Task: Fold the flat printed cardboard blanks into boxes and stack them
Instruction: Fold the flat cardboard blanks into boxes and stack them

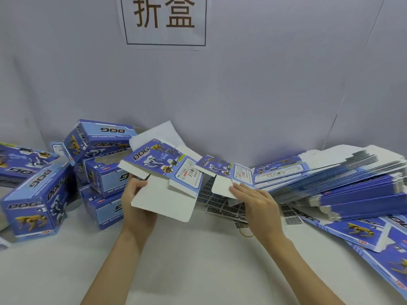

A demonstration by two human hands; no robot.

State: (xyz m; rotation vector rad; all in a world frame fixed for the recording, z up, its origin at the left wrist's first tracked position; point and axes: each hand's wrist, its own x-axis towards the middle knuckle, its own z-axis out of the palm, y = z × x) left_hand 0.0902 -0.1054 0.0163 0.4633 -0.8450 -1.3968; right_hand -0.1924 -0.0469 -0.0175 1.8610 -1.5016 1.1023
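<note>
My left hand (137,202) grips a blue printed "DOG" cardboard blank (163,166) above the table, its white flaps hanging toward me and sticking up behind. My right hand (255,202) rests with straight fingers on the white flap of another flat blank (222,170), which lies at the left end of a slanting pile of flat blanks (330,179). Several folded blue boxes (103,159) are heaped at the left, and one more (35,203) stands nearer me.
Loose flat blanks (361,234) lie spread at the right front. Sheets of black-and-white labels (222,205) lie under the hands. A white wall with a printed sign (165,20) closes the back. The white table (198,260) runs toward me.
</note>
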